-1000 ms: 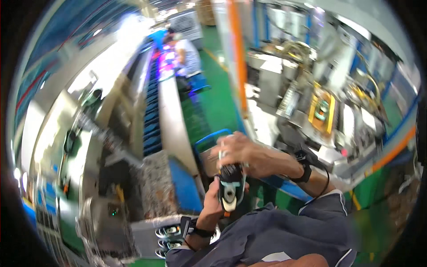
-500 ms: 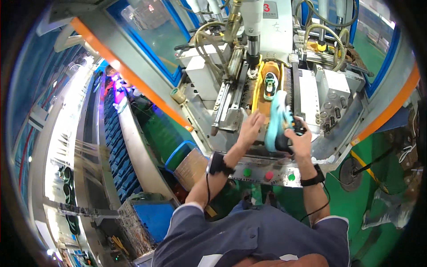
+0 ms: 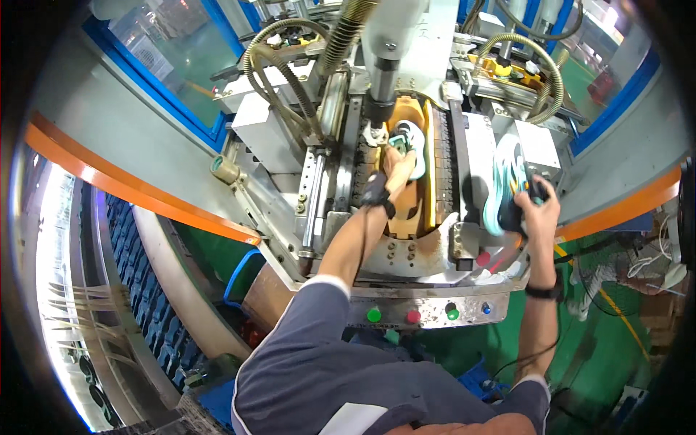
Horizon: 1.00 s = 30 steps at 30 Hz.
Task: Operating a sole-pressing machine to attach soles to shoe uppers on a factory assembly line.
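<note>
In the machine's yellow-orange cradle (image 3: 411, 194) rests a shoe (image 3: 416, 139) with a pale teal-white sole and dark upper. My left hand (image 3: 396, 167) reaches into the cradle and grips this shoe by its near part; some fingertips are hidden against it. To the right, my right hand (image 3: 538, 212) holds a second shoe (image 3: 500, 185), its pale teal sole turned to the left and its dark heel end in my fingers. This one is off the cradle, above the machine's right side.
A metal press rod (image 3: 384, 80) hangs just left of the cradle's far end. Hoses (image 3: 279, 61) and a slide rail (image 3: 317, 196) flank it. Push buttons (image 3: 413, 317) line the front panel. An orange-edged guard (image 3: 138, 192) stands left, beside a conveyor (image 3: 138, 261).
My left hand has moved from open above the cradle's near end onto the shoe inside. My right hand has carried the other shoe rightward, away from the cradle. The view has shifted closer.
</note>
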Available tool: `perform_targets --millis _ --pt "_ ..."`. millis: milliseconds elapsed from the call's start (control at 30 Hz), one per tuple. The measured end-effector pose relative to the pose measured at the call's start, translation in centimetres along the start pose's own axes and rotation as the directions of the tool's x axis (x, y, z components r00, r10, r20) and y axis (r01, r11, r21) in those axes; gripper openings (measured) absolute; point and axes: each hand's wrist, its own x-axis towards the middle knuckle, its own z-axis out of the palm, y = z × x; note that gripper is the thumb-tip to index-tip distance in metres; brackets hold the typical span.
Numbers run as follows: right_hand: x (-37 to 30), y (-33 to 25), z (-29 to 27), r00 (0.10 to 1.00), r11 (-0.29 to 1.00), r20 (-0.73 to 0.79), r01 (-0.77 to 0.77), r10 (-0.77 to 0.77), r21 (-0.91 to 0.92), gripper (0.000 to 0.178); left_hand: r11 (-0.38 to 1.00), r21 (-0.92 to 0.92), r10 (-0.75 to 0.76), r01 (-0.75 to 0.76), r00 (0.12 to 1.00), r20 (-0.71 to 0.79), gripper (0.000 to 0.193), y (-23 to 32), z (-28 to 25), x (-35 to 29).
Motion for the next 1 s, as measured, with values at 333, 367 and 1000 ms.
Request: perform_targets --millis 333,367,1000 --pt "10.5 -1.1 24.8 0.859 0.822 0.458 0.082 0.228 -0.563 0.049 0.731 -0.601 -0.111 0.323 0.926 0.362 0.048 -1.4 -25.5 -20.6" --pt "10.0 0.7 26.9 0.884 0.817 0.445 0.150 0.141 -0.557 0.047 0.707 -0.615 -0.160 0.350 0.926 0.343 0.051 -1.9 -27.9 -22.7" --pt "-27.2 1.2 18.5 0.507 0.795 0.653 0.547 -0.563 0.262 0.010 0.512 -0.859 -0.481 -0.015 0.823 -0.302 0.031 -6.4 -32.5 -42.6"
